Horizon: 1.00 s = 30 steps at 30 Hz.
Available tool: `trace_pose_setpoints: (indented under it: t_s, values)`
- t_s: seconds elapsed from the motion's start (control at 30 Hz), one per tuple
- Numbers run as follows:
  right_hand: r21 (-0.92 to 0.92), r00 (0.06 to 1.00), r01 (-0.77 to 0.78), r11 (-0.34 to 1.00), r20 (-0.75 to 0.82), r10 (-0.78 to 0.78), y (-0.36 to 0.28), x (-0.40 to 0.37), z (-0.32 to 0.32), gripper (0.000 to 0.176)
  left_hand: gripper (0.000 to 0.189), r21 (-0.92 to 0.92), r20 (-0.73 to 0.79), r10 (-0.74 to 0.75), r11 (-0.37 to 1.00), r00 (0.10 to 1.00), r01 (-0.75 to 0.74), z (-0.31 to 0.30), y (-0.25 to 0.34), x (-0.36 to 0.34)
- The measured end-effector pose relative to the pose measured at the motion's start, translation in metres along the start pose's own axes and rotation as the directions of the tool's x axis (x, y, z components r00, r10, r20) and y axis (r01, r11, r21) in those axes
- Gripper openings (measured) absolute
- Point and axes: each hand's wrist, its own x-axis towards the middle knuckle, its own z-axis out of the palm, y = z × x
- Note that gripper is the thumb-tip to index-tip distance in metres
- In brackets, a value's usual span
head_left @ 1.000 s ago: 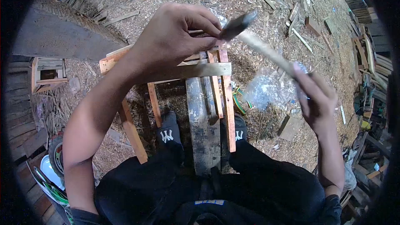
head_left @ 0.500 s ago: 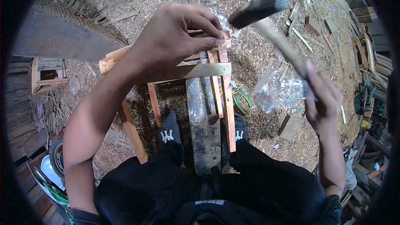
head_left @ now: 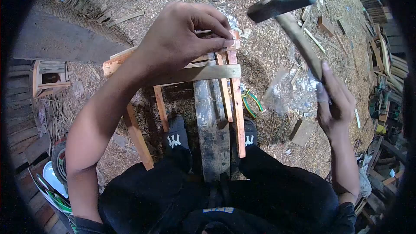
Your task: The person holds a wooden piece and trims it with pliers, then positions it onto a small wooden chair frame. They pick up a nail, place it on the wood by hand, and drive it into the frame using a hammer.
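In my right hand (head_left: 336, 99) is the wooden handle of a hammer (head_left: 284, 4), raised to the right of a small wooden frame. My left hand (head_left: 190, 34) reaches over that wooden frame (head_left: 236, 104), thumb and forefinger pinched together at its upper right corner. Whatever lies between those fingertips is too small to make out. A pale crosspiece (head_left: 208, 73) runs across the frame below my left hand, and its legs point down toward me. Under the frame lies a worn plank (head_left: 212, 147) between my feet. My left hand and forearm hide part of the frame.
Green-and-yellow handled pliers (head_left: 251, 102) lie on the floor right of the frame, near a clear plastic bag (head_left: 279, 93). Wood blocks (head_left: 302, 132) and offcuts are scattered over the wood shavings. A thick beam (head_left: 65, 39) stretches in from the left.
The hammer head has moved up and to the right, away from the frame's corner. My left hand and the wooden frame have hardly moved.
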Motion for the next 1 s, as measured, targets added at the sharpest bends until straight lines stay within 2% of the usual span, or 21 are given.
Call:
trace_pose_setpoints:
  t_s: [0.03, 0.1, 0.13, 0.17, 0.23, 0.3, 0.37, 0.4, 0.43, 0.5, 0.63, 0.7, 0.87, 1.0]
  values:
    - [-0.001, 1.0, 0.001, 1.0, 0.0, -0.001, 0.001, -0.002, -0.001, 0.054, 0.012, 0.0, -0.001, 0.001, 1.0, 1.0, -0.001, 0.0, 0.001, 0.0]
    - [-0.055, 0.971, 0.025, 0.998, 0.24, -0.011, 0.002, -0.008, -0.002, 0.054, 0.013, 0.024, 0.03, -0.026, 0.999, 0.999, 0.025, -0.002, 0.005, 0.001]
    - [-0.04, 0.965, -0.053, 0.998, 0.256, 0.062, -0.001, -0.008, -0.003, 0.053, 0.013, 0.025, 0.029, -0.026, 0.999, 0.999, 0.025, -0.003, 0.005, 0.001]
    - [-0.038, 0.964, -0.055, 0.998, 0.26, 0.063, -0.001, -0.007, -0.001, 0.053, 0.012, 0.015, 0.021, -0.026, 1.0, 0.999, 0.025, -0.002, 0.005, 0.001]
    - [0.017, 1.0, 0.02, 1.0, -0.012, -0.02, 0.0, -0.003, 0.004, 0.053, 0.012, 0.003, 0.015, -0.024, 1.0, 1.0, 0.024, 0.0, 0.003, 0.001]
    - [0.002, 1.0, -0.004, 1.0, 0.013, 0.004, 0.001, -0.006, 0.003, 0.051, 0.011, 0.008, 0.026, -0.017, 1.0, 1.0, 0.017, -0.001, 0.0, 0.002]
    - [-0.069, 0.976, 0.011, 0.998, 0.217, 0.004, 0.0, -0.005, -0.001, 0.05, 0.011, 0.004, 0.033, -0.013, 1.0, 0.999, 0.013, -0.002, 0.002, 0.002]
    - [-0.053, 0.989, 0.01, 0.999, 0.145, -0.002, 0.007, -0.009, 0.003, 0.051, 0.011, -0.004, 0.039, -0.017, 1.0, 0.999, 0.017, -0.002, 0.002, 0.002]
    - [-0.05, 0.989, 0.007, 0.999, 0.147, 0.001, 0.006, -0.008, 0.004, 0.051, 0.011, -0.005, 0.042, -0.02, 1.0, 0.999, 0.02, -0.002, 0.001, 0.001]
    - [-0.023, 0.999, 0.04, 0.999, -0.018, -0.041, 0.004, -0.004, 0.003, 0.054, 0.014, 0.018, 0.009, 0.03, 0.999, 0.999, -0.03, 0.0, -0.001, -0.001]
    - [-0.016, 0.992, -0.037, 0.999, 0.123, 0.039, 0.003, -0.014, 0.004, 0.055, 0.017, -0.033, 0.017, -0.045, 0.998, 0.999, 0.045, 0.0, 0.005, 0.002]
    - [0.015, 0.994, -0.037, 0.999, 0.104, 0.035, 0.0, -0.013, 0.008, 0.054, 0.017, 0.013, 0.033, -0.005, 1.0, 0.999, 0.005, 0.0, 0.003, 0.001]
    - [0.01, 0.981, -0.136, 0.991, 0.143, 0.133, -0.001, -0.011, 0.005, 0.053, 0.016, -0.004, 0.032, -0.026, 1.0, 0.999, 0.026, -0.001, 0.004, 0.0]
    - [-0.003, 0.981, -0.129, 0.992, 0.143, 0.128, 0.0, -0.012, 0.005, 0.054, 0.015, -0.036, 0.028, -0.022, 0.999, 0.999, 0.023, -0.002, 0.005, 0.0]
